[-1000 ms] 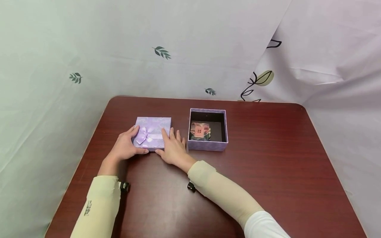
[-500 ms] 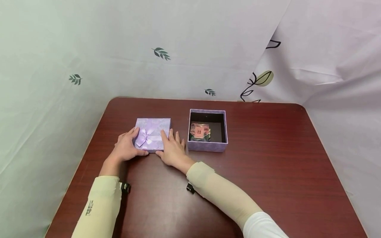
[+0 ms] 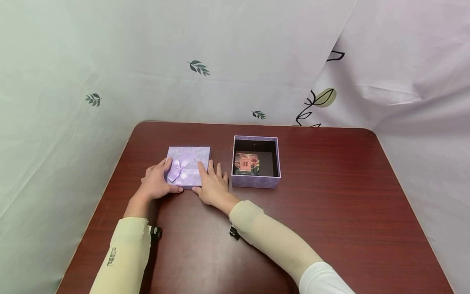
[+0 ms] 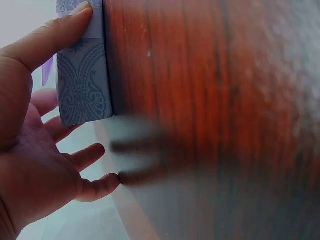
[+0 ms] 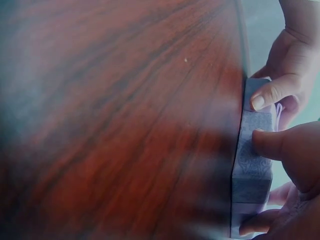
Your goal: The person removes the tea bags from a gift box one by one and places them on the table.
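A lilac gift box lid (image 3: 189,157), patterned and tied with a ribbon bow (image 3: 178,170), lies flat on the table with its top facing up. My left hand (image 3: 156,179) grips its near left corner: the thumb presses the front side, and a finger reaches onto the left edge. At the near right corner, my right hand (image 3: 214,185) holds the lid, thumb on the front side, index finger on top, other fingers spread by the right side. Just right of that hand stands the open box base (image 3: 256,181), dark inside, with a printed packet (image 3: 247,163) in its near left part.
The dark red wooden table (image 3: 330,196) has rounded far corners. Behind it and along both sides hang pale curtains (image 3: 147,61) with leaf prints.
The whole scene has shifted slightly downward in the head view. Both hands keep their places on the lid, and the open box and packet stay where they were.
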Tool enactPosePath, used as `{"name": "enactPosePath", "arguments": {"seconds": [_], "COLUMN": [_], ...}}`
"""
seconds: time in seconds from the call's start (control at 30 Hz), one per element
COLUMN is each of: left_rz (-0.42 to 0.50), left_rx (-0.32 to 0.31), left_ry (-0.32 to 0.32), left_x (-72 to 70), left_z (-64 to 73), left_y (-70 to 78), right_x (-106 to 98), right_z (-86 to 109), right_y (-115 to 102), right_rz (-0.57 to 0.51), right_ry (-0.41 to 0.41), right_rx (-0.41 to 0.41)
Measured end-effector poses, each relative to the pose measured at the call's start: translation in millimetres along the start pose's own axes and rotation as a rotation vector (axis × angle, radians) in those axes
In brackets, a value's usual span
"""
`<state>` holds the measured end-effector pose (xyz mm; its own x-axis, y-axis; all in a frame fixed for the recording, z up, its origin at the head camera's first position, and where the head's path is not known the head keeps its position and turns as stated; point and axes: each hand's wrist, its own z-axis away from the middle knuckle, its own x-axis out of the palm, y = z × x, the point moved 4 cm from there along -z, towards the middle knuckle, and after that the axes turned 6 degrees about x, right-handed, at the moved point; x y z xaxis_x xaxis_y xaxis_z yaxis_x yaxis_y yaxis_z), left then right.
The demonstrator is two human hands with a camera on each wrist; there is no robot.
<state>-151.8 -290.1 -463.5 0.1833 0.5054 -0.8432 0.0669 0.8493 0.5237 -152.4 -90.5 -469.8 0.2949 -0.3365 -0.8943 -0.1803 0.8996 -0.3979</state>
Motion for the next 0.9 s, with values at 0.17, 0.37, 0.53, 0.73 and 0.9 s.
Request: {"name": "enactPosePath", "arguments": {"seconds": [0.17,0.37,0.53,0.73,0.9], "left_rz": [0.012,0.007,-0.004,-0.027,-0.037], "left_rx": [-0.023,-0.012,0.035,0.085,0.132], "left_ry": [-0.018,-0.017,0.019,0.059,0.084], "left_x": [1.3,0.4,-5.6,-13.4,-18.1], "left_z": [3.0,6.9,6.9,5.8,3.7], "left_y": [0.6,6.3,18.1,35.9,50.1], "right_x": [-5.9,-15.2,-22.9,-36.0,-49.1], "right_z": [4.6,13.7,22.5,32.7,39.0], "right_y": [1.7,7.5,9.4,5.1,2.6], "right_rz": [-0.016,-0.073,-0.123,-0.104,-0.086], "right_ry": [0.004,0.008,0.037,0.109,0.153], "right_rx": [-0.013,-0.017,-0.057,-0.114,-0.149]}}
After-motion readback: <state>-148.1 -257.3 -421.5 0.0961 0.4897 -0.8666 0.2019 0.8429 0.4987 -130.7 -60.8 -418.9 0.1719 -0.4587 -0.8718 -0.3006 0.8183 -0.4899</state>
